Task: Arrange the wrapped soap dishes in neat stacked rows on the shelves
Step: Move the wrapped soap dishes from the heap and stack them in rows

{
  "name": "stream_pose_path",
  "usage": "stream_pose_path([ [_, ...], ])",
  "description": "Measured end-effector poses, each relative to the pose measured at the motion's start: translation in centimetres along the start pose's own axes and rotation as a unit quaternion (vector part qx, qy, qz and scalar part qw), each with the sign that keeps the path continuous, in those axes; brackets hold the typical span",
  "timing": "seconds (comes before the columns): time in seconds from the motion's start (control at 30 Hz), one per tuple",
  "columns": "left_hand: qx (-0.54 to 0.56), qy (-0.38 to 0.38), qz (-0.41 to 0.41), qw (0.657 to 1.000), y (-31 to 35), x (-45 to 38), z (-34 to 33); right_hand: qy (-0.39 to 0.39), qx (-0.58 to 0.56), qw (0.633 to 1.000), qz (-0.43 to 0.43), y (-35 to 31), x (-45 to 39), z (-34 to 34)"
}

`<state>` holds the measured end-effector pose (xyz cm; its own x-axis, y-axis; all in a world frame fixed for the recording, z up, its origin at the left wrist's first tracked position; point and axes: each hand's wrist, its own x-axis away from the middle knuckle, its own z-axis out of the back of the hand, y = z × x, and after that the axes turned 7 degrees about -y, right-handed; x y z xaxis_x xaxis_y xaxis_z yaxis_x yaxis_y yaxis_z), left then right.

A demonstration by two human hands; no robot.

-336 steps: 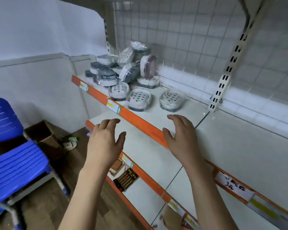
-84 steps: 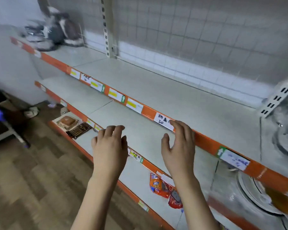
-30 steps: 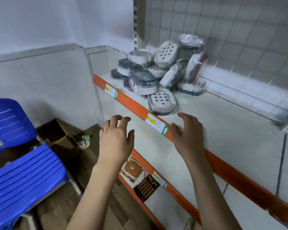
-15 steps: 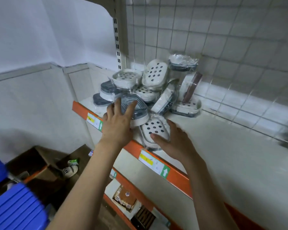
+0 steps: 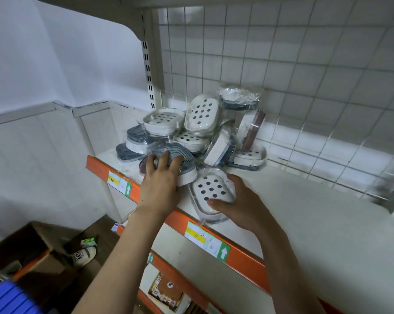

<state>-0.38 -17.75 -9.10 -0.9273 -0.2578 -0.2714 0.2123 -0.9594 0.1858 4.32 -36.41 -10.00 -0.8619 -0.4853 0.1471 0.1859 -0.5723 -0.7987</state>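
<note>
Left hand [image 5: 161, 177] grips a grey-ridged wrapped dish [image 5: 176, 163]; right hand [image 5: 239, 203] pinches a white perforated dish [image 5: 210, 192]. Shelf label [image 5: 206, 242]: handwriting illegible, green arrow.

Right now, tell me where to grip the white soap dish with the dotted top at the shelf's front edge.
Take the white dotted soap dish across its long sides, coming from the front right, where the right hand already cups its near end. It lies flat, with open shelf to its right. The left hand and the ridged dish it holds crowd its left side.
</note>
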Motion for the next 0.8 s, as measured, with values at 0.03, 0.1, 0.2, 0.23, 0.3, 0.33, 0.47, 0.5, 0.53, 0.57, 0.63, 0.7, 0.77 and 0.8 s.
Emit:
stream_pose_path([
  [0.03,0.009,0.007,-0.003,1.0,0.2,0.2,0.0,0.009,-0.001,1.0,-0.003,0.2,0.2,0.3],
  [0.1,0.03,0.02,-0.01,0.999,0.6,0.6,-0.2,0.026,-0.001,1.0,-0.007,0.6,0.8,1.1],
  [0.2,0.045,0.038,-0.042,0.997,1.4,1.3,-1.2,0.065,-0.009,0.998,-0.009,1.3,2.5,2.1],
  [0.23,0.054,0.045,-0.045,0.997,1.7,1.8,-1.4,0.08,-0.018,0.996,-0.015,1.5,3.3,2.4],
  [0.3,0.076,0.066,-0.05,0.994,2.5,3.1,-1.4,0.115,-0.041,0.992,-0.025,2.0,4.9,3.0],
  [0.33,0.085,0.084,-0.055,0.991,2.8,3.8,-1.3,0.134,-0.053,0.989,-0.029,2.3,5.7,3.3],
  [0.47,0.144,0.112,-0.06,0.981,4.6,6.8,-0.5,0.192,-0.059,0.979,-0.04,3.5,9.7,3.9],
  [0.5,0.16,0.113,-0.061,0.979,5.2,7.6,-0.3,0.206,-0.051,0.976,-0.04,3.8,10.8,3.9],
  [0.53,0.174,0.116,-0.065,0.976,5.9,8.5,-0.2,0.219,-0.041,0.974,-0.038,4.1,12.0,4.0],
  [0.57,0.185,0.119,-0.073,0.973,6.6,9.4,-0.2,0.234,-0.03,0.971,-0.034,4.5,13.1,4.0],
  [0.63,0.203,0.124,-0.097,0.966,8.2,11.2,-0.4,0.268,-0.013,0.963,-0.029,5.7,14.9,4.2],
  [0.7,0.222,0.124,-0.113,0.961,9.7,13.0,-0.8,0.302,0.005,0.953,-0.021,6.7,16.6,4.5],
  [0.77,0.231,0.127,-0.12,0.957,11.0,14.4,-1.5,0.333,0.029,0.942,-0.008,7.3,18.2,5.0],
  [0.8,0.227,0.131,-0.126,0.957,11.6,15.0,-1.9,0.344,0.039,0.938,-0.004,7.6,19.1,5.3],
])
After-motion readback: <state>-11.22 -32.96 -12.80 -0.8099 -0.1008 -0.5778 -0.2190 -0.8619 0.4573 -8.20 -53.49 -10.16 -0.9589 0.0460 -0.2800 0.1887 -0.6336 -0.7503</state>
